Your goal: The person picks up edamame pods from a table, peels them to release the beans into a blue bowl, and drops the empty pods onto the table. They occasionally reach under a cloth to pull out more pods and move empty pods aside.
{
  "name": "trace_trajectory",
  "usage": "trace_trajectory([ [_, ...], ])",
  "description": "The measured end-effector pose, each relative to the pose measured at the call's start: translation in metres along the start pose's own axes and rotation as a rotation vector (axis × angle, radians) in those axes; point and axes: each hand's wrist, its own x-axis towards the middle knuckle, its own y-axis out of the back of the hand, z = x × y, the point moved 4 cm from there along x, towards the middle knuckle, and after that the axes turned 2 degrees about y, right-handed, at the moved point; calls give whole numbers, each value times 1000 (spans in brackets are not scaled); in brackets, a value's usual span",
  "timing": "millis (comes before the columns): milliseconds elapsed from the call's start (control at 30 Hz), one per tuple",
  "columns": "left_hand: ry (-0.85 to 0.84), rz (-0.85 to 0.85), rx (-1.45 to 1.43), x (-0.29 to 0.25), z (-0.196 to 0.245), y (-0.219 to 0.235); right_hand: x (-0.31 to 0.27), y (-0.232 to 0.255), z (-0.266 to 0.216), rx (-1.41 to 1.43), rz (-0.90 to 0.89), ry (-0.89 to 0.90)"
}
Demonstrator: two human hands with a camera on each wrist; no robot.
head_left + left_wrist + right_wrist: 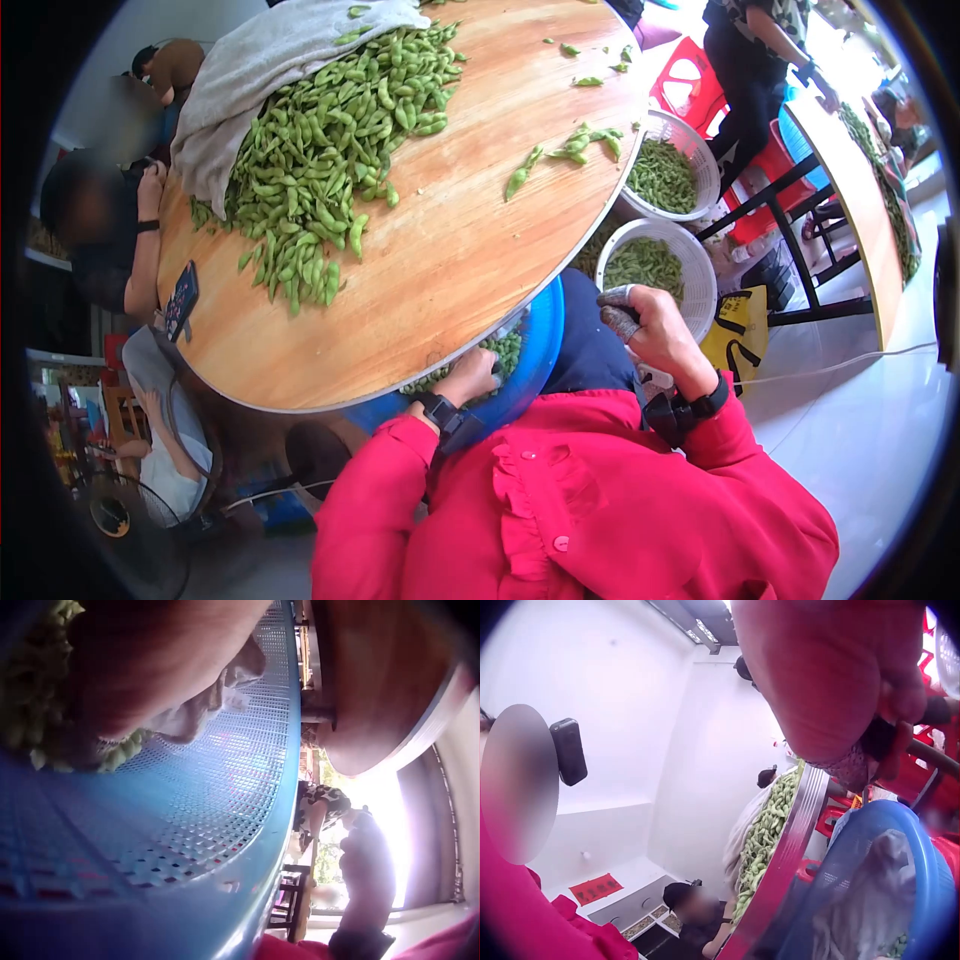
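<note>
A round wooden worktop [450,300] takes up most of the head view, bearing a broad heap of green pods [320,150], partly covered by a pale cloth [215,115]. A blue basket [549,325] sits at the person's lap, partly under the worktop's near edge. Beyond the right edge stand two white baskets [707,290], both holding green pods. The left hand [466,378] reaches down into the blue basket, at the beans; whether its grip is clenched on any, I cannot tell. The right hand [662,335] hangs to the basket's right with fingers bent, their tips wrapped in grey; whether its grip pinches something is unclear. A few loose pods [575,148] lie apart from the heap, and small green beans [507,352] fill the blue basket's bottom.
</note>
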Motion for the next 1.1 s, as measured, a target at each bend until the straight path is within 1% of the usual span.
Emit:
trace_trajectory([
  [133,38,-55,-234,-7,-1,3,-5,-10,-9,18,-48,27],
  [167,-9,5,-312,-8,-7,-1,-6,-12,-13,46,-81,35],
  [267,160,-117,-577,-31,15,26,-7,-26,-18,40,-154,125],
  [300,135,-123,-685,-37,15,25,-7,-29,-26,84,-167,164],
  [400,-31,-49,-985,-64,26,39,-5,-43,-43,160,-284,201],
  [433,35,-88,-1027,-77,33,53,-5,-50,-44,151,-378,151],
  [533,-57,145,-1311,-112,56,93,-5,-64,-69,313,-499,205],
  [567,-108,230,-1405,-122,66,106,-4,-68,-78,367,-533,258],
  [667,-191,380,-1475,-135,66,113,1,-78,-99,449,-608,261],
  [700,-229,415,-1445,-143,73,123,2,-81,-111,568,-597,301],
  [800,-279,531,-1442,-149,69,124,2,-87,-123,627,-639,262],
  [900,-277,526,-1435,-155,71,126,2,-92,-117,700,-696,144],
  [1000,-285,300,-1443,-154,65,124,-1,-85,-122,801,-626,127],
  [1100,-306,23,-1488,-154,70,125,2,-82,-126,779,-689,204],
])
